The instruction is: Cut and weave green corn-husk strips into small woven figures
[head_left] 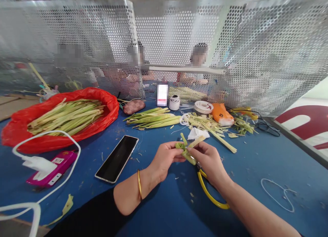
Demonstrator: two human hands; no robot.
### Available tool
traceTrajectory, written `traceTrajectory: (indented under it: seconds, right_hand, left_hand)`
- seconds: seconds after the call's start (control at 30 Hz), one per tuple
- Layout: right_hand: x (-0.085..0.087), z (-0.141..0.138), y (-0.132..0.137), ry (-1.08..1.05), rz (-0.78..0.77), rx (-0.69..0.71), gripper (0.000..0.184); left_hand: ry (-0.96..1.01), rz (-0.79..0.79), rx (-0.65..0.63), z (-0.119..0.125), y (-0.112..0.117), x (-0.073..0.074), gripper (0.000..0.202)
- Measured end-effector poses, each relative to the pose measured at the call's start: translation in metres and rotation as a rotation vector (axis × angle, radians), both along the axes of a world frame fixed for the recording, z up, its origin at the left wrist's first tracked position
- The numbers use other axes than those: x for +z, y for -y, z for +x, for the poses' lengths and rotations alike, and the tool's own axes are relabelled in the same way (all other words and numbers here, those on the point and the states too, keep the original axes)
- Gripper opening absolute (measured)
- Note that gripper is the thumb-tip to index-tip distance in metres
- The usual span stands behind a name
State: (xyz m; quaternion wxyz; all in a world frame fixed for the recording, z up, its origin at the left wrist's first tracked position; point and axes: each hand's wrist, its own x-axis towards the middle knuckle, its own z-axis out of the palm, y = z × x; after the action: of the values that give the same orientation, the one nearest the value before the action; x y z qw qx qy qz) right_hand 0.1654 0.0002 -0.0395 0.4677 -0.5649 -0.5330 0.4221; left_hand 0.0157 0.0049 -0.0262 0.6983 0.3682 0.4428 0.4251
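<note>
Head view: left grip (165, 159) and right grip (208, 158) pinch folded leaf (189, 158); yellow scissors (205, 193) partly hidden.

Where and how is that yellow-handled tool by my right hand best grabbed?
Probably by the outer curve of its yellow handle, coming from the near left: that part bows out in view beside the right hand, while the far end is mostly hidden.

Left hand (164, 159): fingers on a folded green leaf (189, 157)
Right hand (209, 160): pinching the leaf, yellow handle (217, 204) near palm
Phone (117, 159): flat, left of both hands
Red bag (15, 129): far left, leaves (69, 115) inside
</note>
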Motion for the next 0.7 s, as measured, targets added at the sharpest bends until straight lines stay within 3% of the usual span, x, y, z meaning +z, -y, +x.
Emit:
traceTrajectory:
  seconds: [0.13,0.27,0.37,0.43,0.57,0.63,0.7]
  right_hand:
    - [-0.003,0.001,-0.006,-0.074,-0.092,0.025,0.028]
    - [0.000,0.005,-0.006,0.246,-0.002,0.069,0.034]
    - [0.011,0.010,-0.003,0.466,0.100,0.138,0.022]
    - [0.020,0.014,0.000,0.442,0.146,0.248,0.014]
    - [0.031,0.022,-0.001,0.179,0.137,0.522,0.028]
    - [0.032,0.024,-0.003,0.147,0.183,0.589,0.029]
    - [0.030,0.024,-0.005,0.249,0.312,0.571,0.025]
  left_hand:
    - [-0.046,0.098,-0.068,0.002,0.001,-0.003,0.031]
    - [-0.118,0.134,0.011,0.001,-0.002,-0.005,0.026]
    - [-0.106,0.107,0.087,-0.003,-0.007,-0.005,0.019]
    - [-0.084,0.057,0.123,-0.005,-0.010,-0.005,0.018]
    - [-0.043,-0.012,0.119,-0.009,-0.013,-0.003,0.013]
    - [-0.029,-0.024,0.110,-0.010,-0.012,-0.003,0.012]
    - [-0.037,-0.025,0.094,-0.009,-0.012,-0.003,0.013]
